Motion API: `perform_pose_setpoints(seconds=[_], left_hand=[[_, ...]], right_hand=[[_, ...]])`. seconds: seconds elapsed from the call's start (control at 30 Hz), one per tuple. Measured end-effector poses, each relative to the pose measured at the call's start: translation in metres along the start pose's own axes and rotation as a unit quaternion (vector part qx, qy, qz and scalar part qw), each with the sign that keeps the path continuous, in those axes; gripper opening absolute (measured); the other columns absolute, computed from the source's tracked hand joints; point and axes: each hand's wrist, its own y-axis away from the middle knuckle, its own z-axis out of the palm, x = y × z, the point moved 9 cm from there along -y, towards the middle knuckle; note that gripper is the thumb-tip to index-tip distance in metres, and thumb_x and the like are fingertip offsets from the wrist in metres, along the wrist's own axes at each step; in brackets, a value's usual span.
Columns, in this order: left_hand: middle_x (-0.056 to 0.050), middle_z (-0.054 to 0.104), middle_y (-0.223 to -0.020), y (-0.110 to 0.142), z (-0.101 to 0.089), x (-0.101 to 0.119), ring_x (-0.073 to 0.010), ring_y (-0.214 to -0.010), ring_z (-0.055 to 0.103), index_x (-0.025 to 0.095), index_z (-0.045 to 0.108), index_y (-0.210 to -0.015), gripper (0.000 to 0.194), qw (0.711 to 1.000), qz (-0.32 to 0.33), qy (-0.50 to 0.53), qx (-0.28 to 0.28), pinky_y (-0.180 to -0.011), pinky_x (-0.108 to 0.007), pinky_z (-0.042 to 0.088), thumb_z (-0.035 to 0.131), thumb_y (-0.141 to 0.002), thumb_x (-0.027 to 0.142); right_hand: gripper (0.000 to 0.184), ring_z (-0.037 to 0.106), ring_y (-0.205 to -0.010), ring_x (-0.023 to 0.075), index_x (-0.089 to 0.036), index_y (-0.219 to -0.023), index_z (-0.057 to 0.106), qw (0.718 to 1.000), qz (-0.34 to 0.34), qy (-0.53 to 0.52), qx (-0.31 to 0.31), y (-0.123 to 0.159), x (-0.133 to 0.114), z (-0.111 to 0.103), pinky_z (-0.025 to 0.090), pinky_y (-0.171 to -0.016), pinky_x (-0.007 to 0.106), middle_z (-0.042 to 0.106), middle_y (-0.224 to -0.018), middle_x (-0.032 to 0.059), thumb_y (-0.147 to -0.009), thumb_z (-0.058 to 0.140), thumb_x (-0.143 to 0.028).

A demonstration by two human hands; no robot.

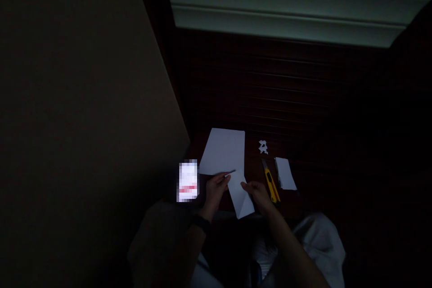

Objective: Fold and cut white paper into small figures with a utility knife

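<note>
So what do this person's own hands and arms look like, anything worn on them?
The left hand and right hand are both bare, with no gloves. A dark, broad wristband circles the left wrist; it is too dim to tell whether it is a watch. The right forearm shows no sleeve and nothing at the wrist.

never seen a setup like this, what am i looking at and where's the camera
There is no machine here, just a person's bare hands. The one picture comes from a camera worn on their head, looking forward and down. The left hand and right hand hold a piece of white paper between them. On the dark surface lie a larger white sheet, small white pieces, a yellow cutter and a white stack. The bright patch at left is pixelated, so I cannot identify it.
</note>
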Motion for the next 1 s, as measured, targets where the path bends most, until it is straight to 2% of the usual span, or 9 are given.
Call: perform_pose_setpoints(seconds=[0.23, 0.43, 0.8, 1.0], left_hand=[[-0.012, 0.069, -0.09, -0.001, -0.001, 0.0, -0.0226, -0.079, 0.066, 0.011, 0.065, -0.096, 0.043, 1.0, 0.009, 0.012, 0.005, -0.064, -0.031, 0.055, 0.073, -0.063, 0.037], [-0.01, 0.07, -0.086, -0.004, -0.002, -0.003, -0.0206, -0.074, 0.066, 0.012, 0.066, -0.097, 0.043, 0.999, 0.01, -0.043, -0.007, -0.057, -0.026, 0.054, 0.073, -0.063, 0.037], [-0.007, 0.069, -0.072, -0.004, -0.007, -0.004, -0.0174, -0.063, 0.065, 0.011, 0.068, -0.089, 0.035, 0.996, 0.04, -0.037, 0.068, -0.052, -0.023, 0.051, 0.073, -0.063, 0.033], [-0.006, 0.069, -0.068, -0.003, -0.007, 0.0, -0.0164, -0.059, 0.064, 0.012, 0.069, -0.084, 0.031, 0.994, 0.045, -0.046, 0.083, -0.048, -0.022, 0.049, 0.074, -0.061, 0.031]], right_hand=[[0.04, 0.039, -0.043, 0.0081, -0.016, -0.053, 0.052, 0.999, -0.006, -0.048, 0.021, 0.004, -0.006, 0.0, 0.028, -0.043, 0.021, 0.051, -0.048, -0.0025, -0.06, 0.069, -0.051], [0.043, 0.041, -0.041, 0.0086, -0.015, -0.051, 0.056, 0.999, 0.004, -0.031, 0.035, 0.007, -0.011, -0.001, 0.025, -0.041, 0.022, 0.052, -0.044, -0.0011, -0.057, 0.069, -0.056], [0.04, 0.046, -0.044, 0.0104, -0.015, -0.055, 0.055, 0.998, 0.014, -0.03, 0.053, 0.001, -0.002, -0.006, 0.03, -0.043, 0.022, 0.057, -0.051, 0.0001, -0.059, 0.069, -0.053], [0.04, 0.042, -0.041, 0.0093, -0.015, -0.054, 0.054, 0.999, 0.014, -0.018, 0.05, 0.0, 0.0, -0.007, 0.029, -0.041, 0.022, 0.052, -0.047, -0.0021, -0.059, 0.069, -0.053]])
